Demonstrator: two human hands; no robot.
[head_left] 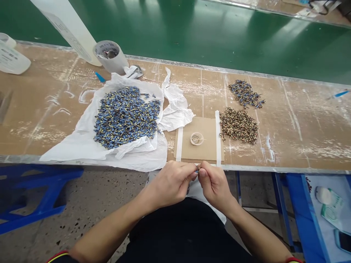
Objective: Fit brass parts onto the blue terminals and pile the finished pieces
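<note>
My left hand (175,182) and my right hand (215,184) meet just in front of the table's near edge, fingertips pinched together. Between them shows a tiny blue piece (197,170), mostly covered by the fingers. Beyond the hands lies a square of cardboard (204,151) with white tape along its sides. A small round clear dish (196,138) with a thin pale strand sits on it. To the left, a big heap of small blue, yellow and dark pieces (126,118) rests on white paper (82,148). Right of the cardboard is a pile of brownish small pieces (238,125).
A smaller bluish pile (246,94) lies farther back. Crumpled paper (177,107), a tape roll (111,56), a tall white container (71,31) and a translucent bottle (12,58) stand left. Blue stools (35,193) flank me; a phone (343,240) lies at right.
</note>
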